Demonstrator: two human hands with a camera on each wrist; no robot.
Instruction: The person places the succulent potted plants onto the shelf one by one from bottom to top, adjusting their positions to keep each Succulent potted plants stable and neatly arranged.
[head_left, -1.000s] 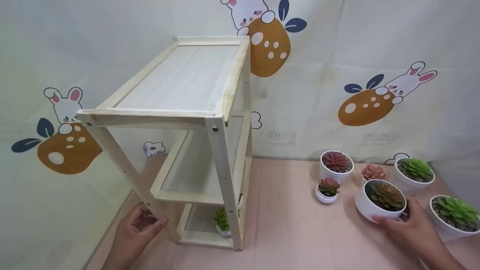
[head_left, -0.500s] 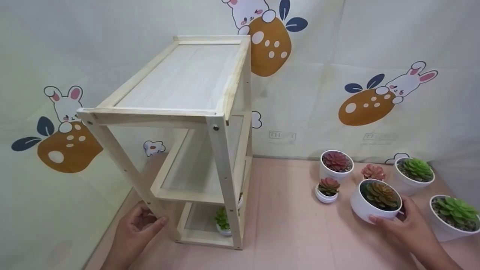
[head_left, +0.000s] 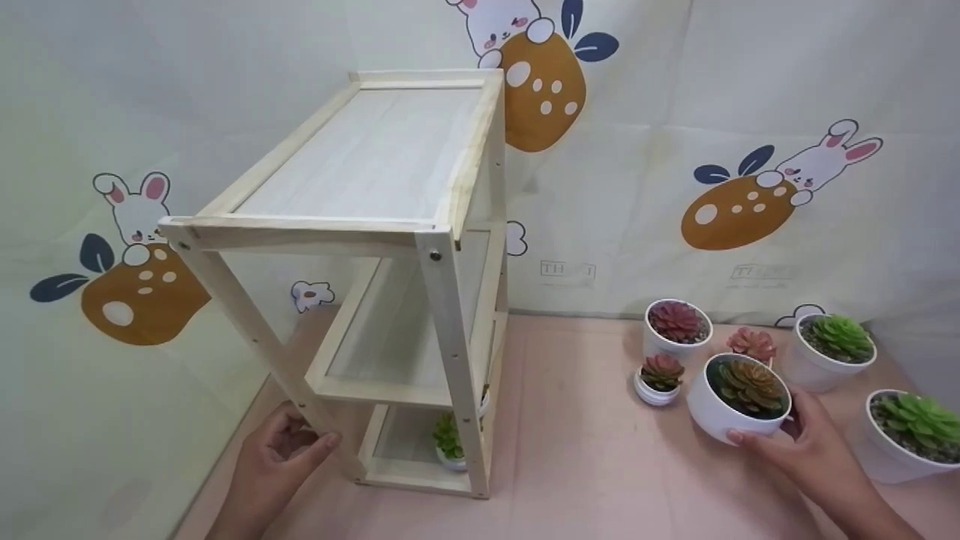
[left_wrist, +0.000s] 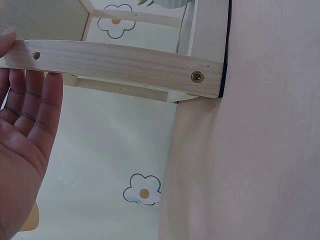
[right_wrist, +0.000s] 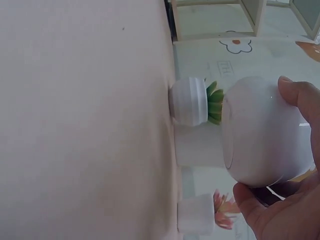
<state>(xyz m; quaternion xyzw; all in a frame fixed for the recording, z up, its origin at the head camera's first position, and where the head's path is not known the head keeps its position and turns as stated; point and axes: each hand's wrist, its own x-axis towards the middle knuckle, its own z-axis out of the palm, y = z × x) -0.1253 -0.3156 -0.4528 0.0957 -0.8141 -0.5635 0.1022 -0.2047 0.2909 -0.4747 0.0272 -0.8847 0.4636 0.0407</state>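
Observation:
My left hand (head_left: 274,469) grips the front left leg of a pale wooden three-tier shelf (head_left: 330,244), low down. Up close in the left wrist view, the leg (left_wrist: 120,62) runs between thumb and fingers. With my right hand (head_left: 814,454) I hold a round white pot (head_left: 720,412), which bears a brownish-orange succulent (head_left: 750,386). The right wrist view shows the pot's base raised off the table, thumb and fingers on opposite sides. On the bottom tier stands a small potted green succulent (head_left: 448,439), partly hidden by the front right leg.
Other potted succulents stand on the pink table (head_left: 585,435): a dark red one (head_left: 675,322), a small reddish one (head_left: 660,375), a pink one (head_left: 750,343), and green ones at back right (head_left: 836,337) and front right (head_left: 919,424). A rabbit-print cloth (head_left: 622,187) hangs behind.
My right hand has carried the brownish succulent's pot a little to the left and slightly up. The left hand keeps its place on the shelf leg.

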